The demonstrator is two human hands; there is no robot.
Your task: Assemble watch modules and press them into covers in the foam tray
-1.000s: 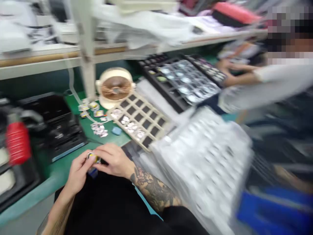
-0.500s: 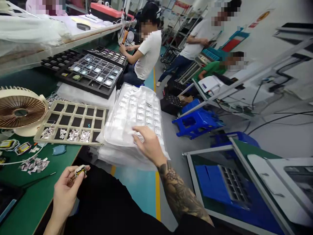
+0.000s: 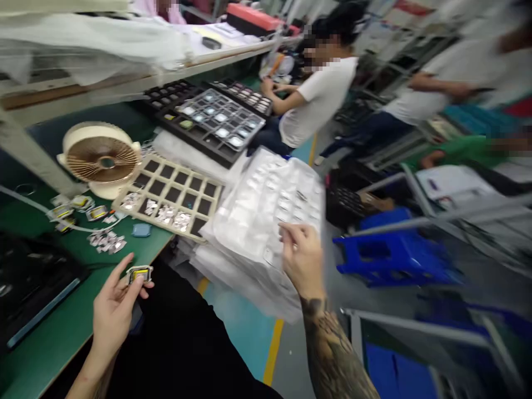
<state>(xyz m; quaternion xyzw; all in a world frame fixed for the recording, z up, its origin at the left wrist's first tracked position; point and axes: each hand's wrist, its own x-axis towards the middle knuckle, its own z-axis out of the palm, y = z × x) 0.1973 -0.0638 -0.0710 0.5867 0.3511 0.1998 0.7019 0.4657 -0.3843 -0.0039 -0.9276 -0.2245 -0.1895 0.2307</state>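
My left hand (image 3: pixel 114 310) pinches a small open electronic casing (image 3: pixel 133 272) with a yellow part inside, between thumb and fingers, over my lap near the bench edge. My right hand (image 3: pixel 306 260) is above a stack of translucent plastic sheet trays (image 3: pixel 243 208) that have rows of small pockets. Its thumb and fingertips are drawn together in a pinch. Whatever may be between them is too small or blurred to make out. Pale small pieces sit in many of the pockets.
A beige compartment tray (image 3: pixel 195 200) with loose silvery pieces stands left of the sheets. Behind are a fan (image 3: pixel 103 158) and black trays (image 3: pixel 218 152). On the bench lie a blue piece (image 3: pixel 142 230) and several casings. A co-worker (image 3: pixel 318 100) sits beyond; blue stools (image 3: pixel 393 257) stand right.
The view has swung left, so the scene sits further right. My right hand's fingers have gone from loosely apart to pinched over the sheets. My left hand still holds the casing, now tilted differently.
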